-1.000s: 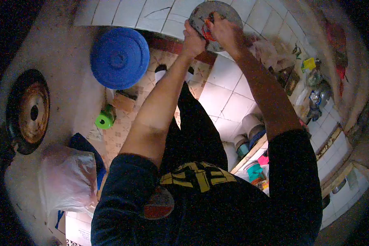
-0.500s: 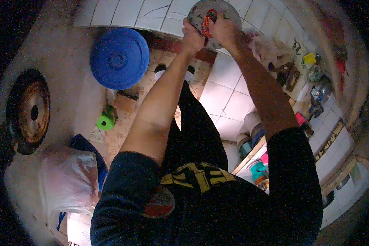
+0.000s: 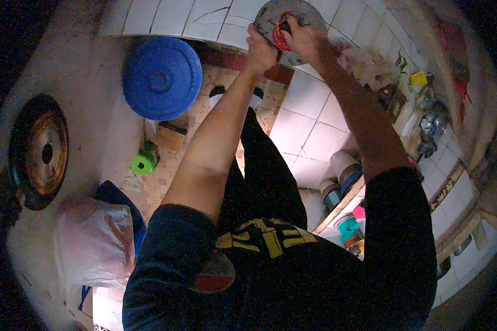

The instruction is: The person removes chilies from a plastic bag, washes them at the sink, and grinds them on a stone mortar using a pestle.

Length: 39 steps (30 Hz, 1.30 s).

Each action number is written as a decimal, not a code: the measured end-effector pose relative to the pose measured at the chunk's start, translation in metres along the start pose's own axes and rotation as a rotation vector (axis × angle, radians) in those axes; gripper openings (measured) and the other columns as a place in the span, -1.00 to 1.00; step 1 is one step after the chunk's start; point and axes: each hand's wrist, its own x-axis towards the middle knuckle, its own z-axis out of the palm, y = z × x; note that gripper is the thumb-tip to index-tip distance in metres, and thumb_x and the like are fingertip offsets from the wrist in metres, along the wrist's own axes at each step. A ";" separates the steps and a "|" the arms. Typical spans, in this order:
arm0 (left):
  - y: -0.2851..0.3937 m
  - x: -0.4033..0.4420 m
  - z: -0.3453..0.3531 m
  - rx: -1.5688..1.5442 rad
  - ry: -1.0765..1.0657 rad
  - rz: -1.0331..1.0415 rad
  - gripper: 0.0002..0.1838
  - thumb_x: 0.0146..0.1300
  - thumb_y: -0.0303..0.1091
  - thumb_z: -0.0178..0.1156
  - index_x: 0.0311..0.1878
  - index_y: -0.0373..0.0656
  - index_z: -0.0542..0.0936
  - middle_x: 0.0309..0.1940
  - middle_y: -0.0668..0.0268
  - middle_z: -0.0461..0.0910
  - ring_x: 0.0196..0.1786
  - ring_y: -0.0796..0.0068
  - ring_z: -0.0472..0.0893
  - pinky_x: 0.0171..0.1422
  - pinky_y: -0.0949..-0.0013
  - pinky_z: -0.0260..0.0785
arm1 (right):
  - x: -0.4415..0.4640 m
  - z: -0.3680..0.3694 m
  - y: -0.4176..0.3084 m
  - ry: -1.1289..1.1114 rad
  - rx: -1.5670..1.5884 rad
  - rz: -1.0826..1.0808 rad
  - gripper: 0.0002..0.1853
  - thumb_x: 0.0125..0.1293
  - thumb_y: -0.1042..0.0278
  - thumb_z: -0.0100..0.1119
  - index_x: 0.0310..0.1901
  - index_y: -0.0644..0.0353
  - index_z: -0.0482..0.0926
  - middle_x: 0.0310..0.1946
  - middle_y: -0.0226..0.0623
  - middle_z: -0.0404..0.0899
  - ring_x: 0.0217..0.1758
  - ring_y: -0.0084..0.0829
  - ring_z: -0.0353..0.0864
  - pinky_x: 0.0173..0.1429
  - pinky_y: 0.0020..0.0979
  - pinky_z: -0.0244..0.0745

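Note:
A round grey disc-like vessel or lid (image 3: 315, 16) lies at the top of the view, against white tiles. At its near left edge my left hand (image 3: 262, 51) is closed, with the fingers around the rim. Over the disc, my right hand (image 3: 306, 41) holds a small bundle of red-orange and dark stuff (image 3: 281, 34) whose kind I cannot make out. Its fingers are bent around that bundle, which seems to touch the disc's surface. Both forearms stretch forward, away from my body.
White tiled counter (image 3: 165, 19) runs along the top. Left of my arm stands a blue round lid or tub (image 3: 160, 77), with a green roll (image 3: 143, 163) below it. A rusty round plate (image 3: 41, 151) is at far left, above a plastic bag (image 3: 96, 237). Clutter (image 3: 431, 124) lines the right.
My right hand and the red-orange bundle have shifted slightly over the disc, with the fingers placed differently. My left hand stays at the rim.

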 end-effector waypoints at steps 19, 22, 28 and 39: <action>-0.078 0.023 0.039 -0.068 -0.034 0.100 0.04 0.01 -0.44 0.20 0.35 -0.29 -0.39 0.12 -0.42 0.17 0.13 -0.37 0.31 0.30 0.00 0.21 | -0.018 -0.019 -0.013 -0.006 0.174 0.188 -0.57 0.32 -0.01 0.03 -0.02 0.20 0.36 -0.41 0.13 0.60 -0.32 0.10 0.64 -0.24 0.05 0.53; -0.029 0.003 0.016 0.008 0.029 0.039 0.02 0.01 -0.47 0.18 0.35 -0.29 -0.36 0.11 -0.40 0.17 0.13 -0.37 0.31 0.29 -0.03 0.22 | -0.017 -0.023 -0.016 -0.151 0.122 0.241 -0.57 0.33 0.02 0.02 0.03 0.19 0.33 -0.47 0.10 0.60 -0.38 0.11 0.63 -0.27 0.05 0.53; -0.022 0.000 0.010 -0.106 0.003 0.000 -0.04 0.03 -0.50 0.16 0.36 -0.29 -0.29 0.11 -0.39 0.16 0.12 -0.37 0.32 0.27 -0.04 0.24 | 0.001 -0.005 -0.010 -0.155 0.117 0.258 -0.58 0.32 0.07 0.04 0.05 0.20 0.30 -0.50 0.08 0.59 -0.40 0.12 0.62 -0.29 0.05 0.52; 0.022 -0.021 -0.007 -0.013 0.022 -0.097 -0.05 0.05 -0.47 0.15 0.36 -0.29 -0.28 0.14 -0.40 0.13 0.15 -0.38 0.30 0.30 -0.03 0.21 | 0.000 -0.002 0.004 -0.232 0.122 0.242 -0.52 0.31 0.00 0.03 0.10 0.18 0.32 -0.42 0.12 0.59 -0.34 0.11 0.63 -0.28 0.03 0.53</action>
